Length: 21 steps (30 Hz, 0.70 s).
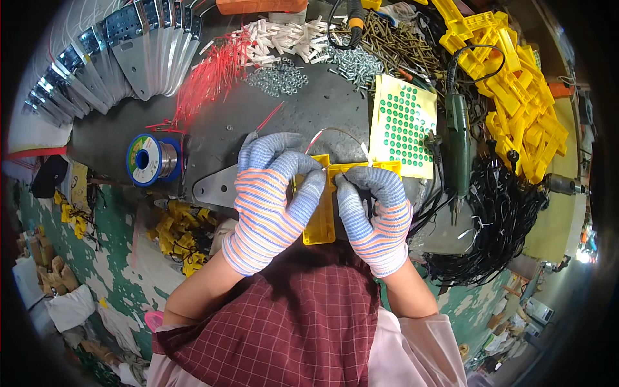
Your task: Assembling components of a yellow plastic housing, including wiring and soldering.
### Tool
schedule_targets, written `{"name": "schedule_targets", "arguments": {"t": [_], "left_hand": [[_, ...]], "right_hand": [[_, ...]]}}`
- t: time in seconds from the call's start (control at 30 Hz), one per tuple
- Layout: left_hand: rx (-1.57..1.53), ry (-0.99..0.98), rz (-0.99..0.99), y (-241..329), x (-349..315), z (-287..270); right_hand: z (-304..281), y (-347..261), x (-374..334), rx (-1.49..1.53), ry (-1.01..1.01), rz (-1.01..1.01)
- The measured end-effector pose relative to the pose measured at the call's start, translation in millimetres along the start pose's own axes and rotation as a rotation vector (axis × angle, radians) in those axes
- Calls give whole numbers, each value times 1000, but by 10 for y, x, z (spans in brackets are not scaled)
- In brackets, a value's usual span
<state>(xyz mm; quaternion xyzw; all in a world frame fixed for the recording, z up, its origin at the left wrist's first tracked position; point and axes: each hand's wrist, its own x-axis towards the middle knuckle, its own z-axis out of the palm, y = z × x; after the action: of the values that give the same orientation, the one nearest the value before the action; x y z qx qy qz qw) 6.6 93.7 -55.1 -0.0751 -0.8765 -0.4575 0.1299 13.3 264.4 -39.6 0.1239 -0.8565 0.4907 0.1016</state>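
Yellow plastic housing (pixel 320 216) sits on the dark bench (pixel 309 109) dead centre, long axis running toward the person, left hand (pixel 274 193) clamped on its left side, right hand (pixel 374 209) pinching the top-right rim, both equally near.

Both gloved hands cover most of the yellow plastic housing (pixel 320 216); its centre and the fingertips' contact points are concealed. The thin wire (pixel 335 131) disappears behind the left hand (pixel 271 200). The orange tray (pixel 261 6) is cut off by the top edge.
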Motion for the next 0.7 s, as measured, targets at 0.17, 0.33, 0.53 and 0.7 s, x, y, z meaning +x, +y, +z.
{"name": "schedule_targets", "arguments": {"t": [0.17,0.33,0.53,0.7], "left_hand": [[12,-18,2,8,17,3],[40,32,44,26,8,12],[262,56,231,11,-10,-9],[316,75,285,23,-13,-25]], "right_hand": [[31,-28,38,-58,-25,-24],[27,-95,84,-15,-96,153],[-64,-120,156,-39,-209,207],[-84,-126,184,-40,-231,149]]}}
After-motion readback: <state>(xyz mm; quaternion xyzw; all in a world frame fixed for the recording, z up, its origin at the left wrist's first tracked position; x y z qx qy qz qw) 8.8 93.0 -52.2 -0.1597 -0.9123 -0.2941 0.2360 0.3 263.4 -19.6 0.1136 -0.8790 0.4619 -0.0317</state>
